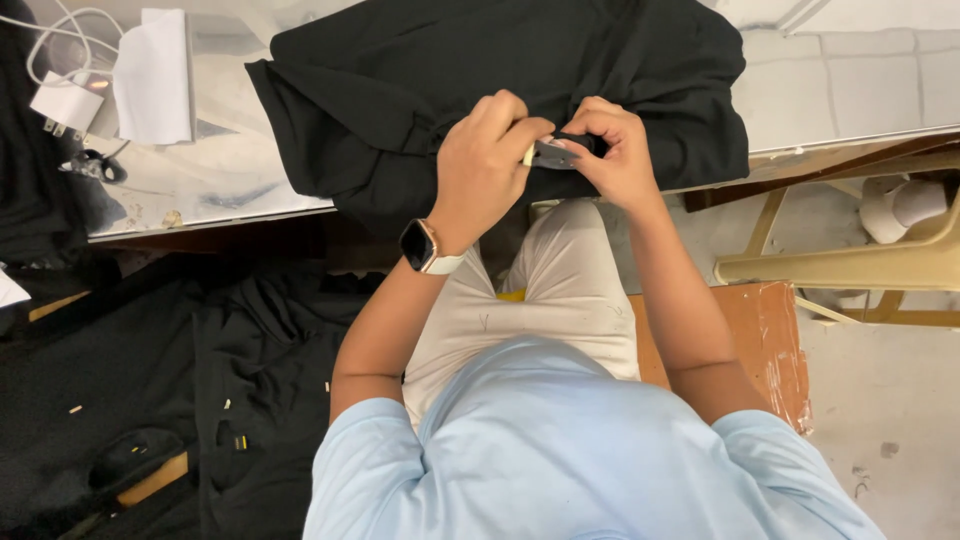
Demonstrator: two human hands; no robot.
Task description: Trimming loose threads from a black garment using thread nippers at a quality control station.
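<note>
A black garment (pixel 520 70) is kept bunched at the near edge of the bench (pixel 860 85), apparently for close work, with the left hand (pixel 487 165) and right hand (pixel 615 150) pressed together, pinching a small dark gray piece (pixel 556 152) whose nature is hidden by the fingers

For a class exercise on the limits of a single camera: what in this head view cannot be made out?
- Small dark tool: mostly covered by the left hand and right hand; its kind is unclear.
- Black fabric garment: top cut by the frame edge, its shape lost in folds.
- White charger and cable: cut off at the left corner.
- Beige plastic chair: runs off the right edge.
</note>
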